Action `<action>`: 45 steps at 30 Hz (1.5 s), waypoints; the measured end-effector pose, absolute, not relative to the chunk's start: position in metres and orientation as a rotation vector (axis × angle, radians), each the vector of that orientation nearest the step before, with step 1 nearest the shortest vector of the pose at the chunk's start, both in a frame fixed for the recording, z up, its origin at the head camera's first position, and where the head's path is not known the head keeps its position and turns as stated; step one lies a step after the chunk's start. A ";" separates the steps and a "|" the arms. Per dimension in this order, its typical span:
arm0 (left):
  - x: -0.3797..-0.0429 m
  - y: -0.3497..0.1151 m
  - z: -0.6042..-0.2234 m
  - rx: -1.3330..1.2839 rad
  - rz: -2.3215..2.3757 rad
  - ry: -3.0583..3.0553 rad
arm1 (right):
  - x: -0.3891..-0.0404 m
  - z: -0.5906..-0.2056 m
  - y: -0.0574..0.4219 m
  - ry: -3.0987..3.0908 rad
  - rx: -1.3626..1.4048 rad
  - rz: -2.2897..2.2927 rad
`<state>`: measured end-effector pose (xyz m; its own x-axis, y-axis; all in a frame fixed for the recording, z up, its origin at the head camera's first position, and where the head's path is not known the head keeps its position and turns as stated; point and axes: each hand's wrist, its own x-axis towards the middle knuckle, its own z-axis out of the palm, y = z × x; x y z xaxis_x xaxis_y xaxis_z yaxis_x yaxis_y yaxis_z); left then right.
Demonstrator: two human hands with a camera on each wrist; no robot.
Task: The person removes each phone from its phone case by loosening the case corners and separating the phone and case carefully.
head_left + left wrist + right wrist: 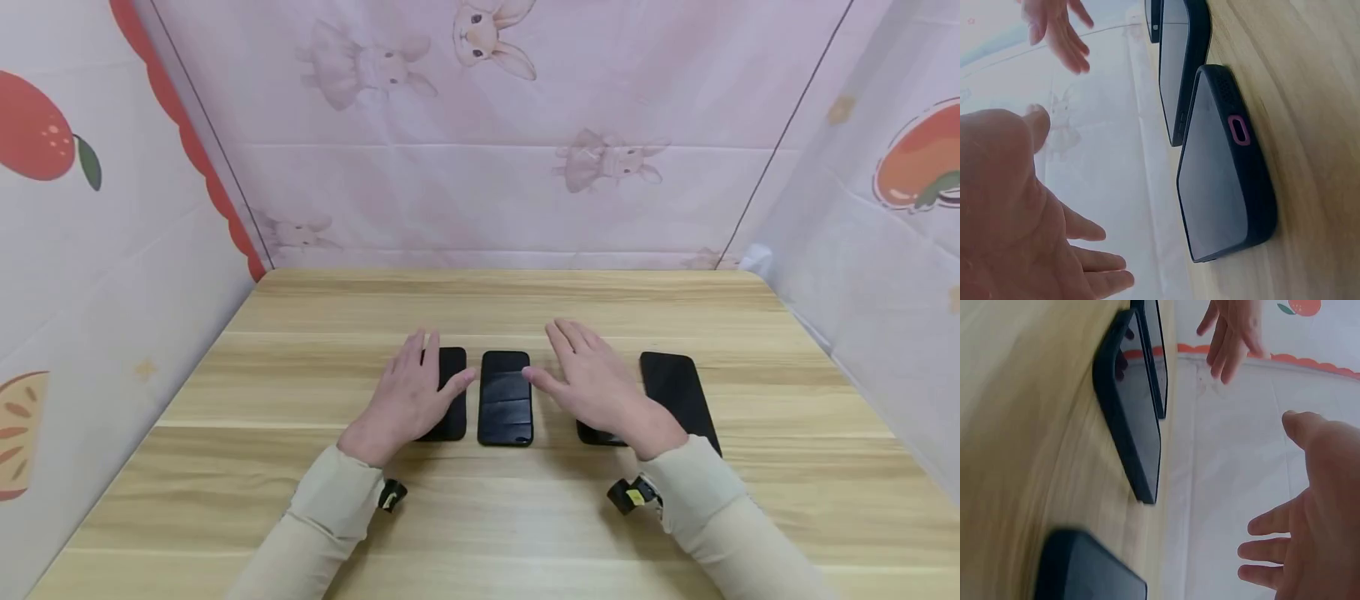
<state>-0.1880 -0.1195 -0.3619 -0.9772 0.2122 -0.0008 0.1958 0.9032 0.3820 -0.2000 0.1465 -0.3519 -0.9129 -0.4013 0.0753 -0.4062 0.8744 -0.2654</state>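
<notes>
Head view: left hand [403, 400] and right hand [596, 383] hover, fingers straight, above surface [517, 525]; left phone [453, 404] part-covered, middle phone [506, 402] between hands, third phone [597, 437] mostly hidden, rightmost phone [677, 390] partly blocked.

The left hand [405, 392] hides the outer side of the left phone [453, 419] beneath it. The right hand [600, 383] covers most of the right phone [596, 436], and the right sleeve [712, 504] hides a near corner of the outer phone [677, 392] beside that hand. Both hands' sleeves leave the bottom edge. In the right wrist view, the nearest phone [1094, 572] is blurred and cut off below.
</notes>
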 end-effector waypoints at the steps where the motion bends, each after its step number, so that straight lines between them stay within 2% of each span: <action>1: -0.188 -0.120 -0.362 0.309 0.617 3.017 | -0.200 -0.352 0.143 -3.025 0.655 0.458; 24: -0.198 -0.123 -0.375 0.116 0.690 2.943 | -0.214 -0.373 0.047 -2.935 0.688 1.182; 37: -0.201 -0.124 -0.380 0.199 0.585 2.969 | -0.211 -0.385 0.023 -2.993 0.588 1.265; 45: -0.203 -0.127 -0.380 0.142 0.732 2.985 | -0.209 -0.391 0.024 -2.964 0.513 1.491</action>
